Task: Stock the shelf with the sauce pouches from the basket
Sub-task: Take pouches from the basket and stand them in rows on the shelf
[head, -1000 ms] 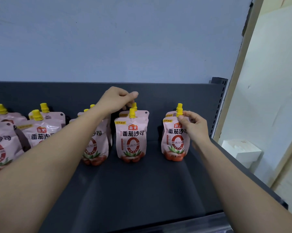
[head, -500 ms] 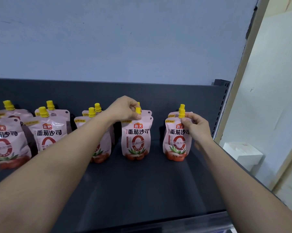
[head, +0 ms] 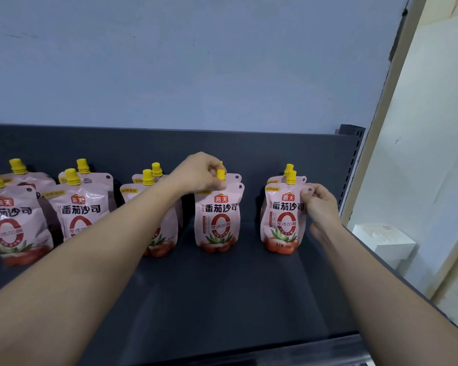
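Sauce pouches [head: 78, 210], pink with yellow caps, stand upright in a row along the back of the dark shelf [head: 222, 299], two deep, each front one with a second just behind it. Five such pairs show; the pair nearest the shelf's left end is partly cut off by the frame.

The left hand [head: 200, 173] reaches in over the shelf's front edge to the fourth pair from the left. Its fingers [head: 214, 166] and thumb pinch the yellow cap [head: 220, 174] of the front pouch [head: 218, 220] there, which stands on its base on the shelf.

The right hand [head: 319, 207] is at the pair nearest the shelf's right end. Its thumb and curled fingers grasp the upper right corner of the end pouch [head: 283, 220], beside the small punched hole, and this pouch too rests on its base on the shelf, just in front of its partner.

Past the shelf's right edge and lower down, a white box [head: 383, 241] sits by a pale wall. Above the shelf's dark back panel [head: 143, 143] rises a blue-grey wall [head: 196, 62].
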`<move>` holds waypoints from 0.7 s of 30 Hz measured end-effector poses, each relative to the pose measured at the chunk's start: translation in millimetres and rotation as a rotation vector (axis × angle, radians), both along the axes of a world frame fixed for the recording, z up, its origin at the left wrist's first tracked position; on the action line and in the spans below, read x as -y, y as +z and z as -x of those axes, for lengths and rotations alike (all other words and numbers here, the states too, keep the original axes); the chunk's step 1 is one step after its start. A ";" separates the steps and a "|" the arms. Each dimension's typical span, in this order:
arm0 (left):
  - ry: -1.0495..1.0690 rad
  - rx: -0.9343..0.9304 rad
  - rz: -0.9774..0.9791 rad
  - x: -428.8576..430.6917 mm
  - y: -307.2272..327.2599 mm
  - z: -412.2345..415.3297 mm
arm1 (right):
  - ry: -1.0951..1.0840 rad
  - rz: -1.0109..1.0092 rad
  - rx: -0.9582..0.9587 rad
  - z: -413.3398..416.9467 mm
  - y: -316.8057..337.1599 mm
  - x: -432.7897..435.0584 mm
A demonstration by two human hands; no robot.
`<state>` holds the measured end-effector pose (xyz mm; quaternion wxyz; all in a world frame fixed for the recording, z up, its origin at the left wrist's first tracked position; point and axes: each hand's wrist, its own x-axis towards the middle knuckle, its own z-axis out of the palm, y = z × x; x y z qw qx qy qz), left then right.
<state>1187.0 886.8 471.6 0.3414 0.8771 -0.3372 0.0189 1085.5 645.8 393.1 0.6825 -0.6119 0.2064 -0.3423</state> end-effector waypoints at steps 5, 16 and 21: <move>0.002 0.034 -0.018 -2.0 -0.7 1.4 | 0.040 -0.065 0.039 -2.3 0.6 2.8; 0.058 0.135 -0.040 -7.9 -4.8 6.7 | -0.133 0.275 -0.096 -2.3 0.8 -5.0; 0.118 0.276 -0.153 -13.0 -1.9 16.4 | -0.414 0.794 -0.198 4.4 14.5 -24.9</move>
